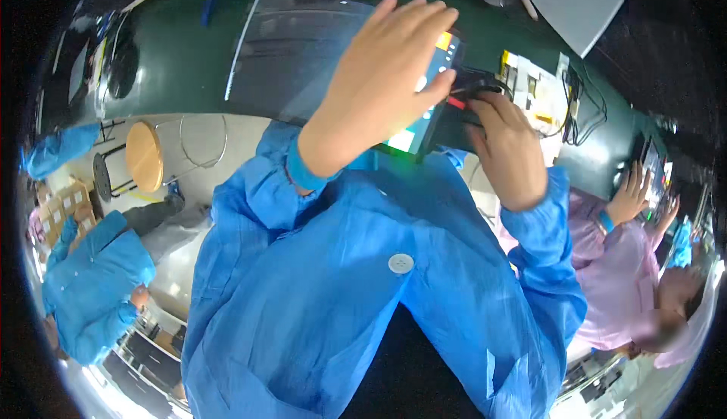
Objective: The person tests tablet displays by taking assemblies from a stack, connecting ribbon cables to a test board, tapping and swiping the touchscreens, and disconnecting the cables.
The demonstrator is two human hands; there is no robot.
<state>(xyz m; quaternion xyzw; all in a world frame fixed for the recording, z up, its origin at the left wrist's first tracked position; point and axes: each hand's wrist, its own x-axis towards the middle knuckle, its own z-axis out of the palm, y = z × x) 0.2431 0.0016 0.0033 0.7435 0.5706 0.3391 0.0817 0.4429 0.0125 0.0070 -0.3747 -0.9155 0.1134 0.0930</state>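
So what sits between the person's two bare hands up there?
In the head view, a flat dark tablet with a lit colourful screen lies between the left hand and the right hand; both touch it.

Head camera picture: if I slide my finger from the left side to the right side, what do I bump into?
Person in a blue coat → round wooden stool → left hand flat on a lit screen device → right hand at its cables → person in a pink coat.

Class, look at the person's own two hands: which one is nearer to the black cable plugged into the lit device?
Right. The right hand touches the black cable at the lit device; the left hand lies flat across its screen.
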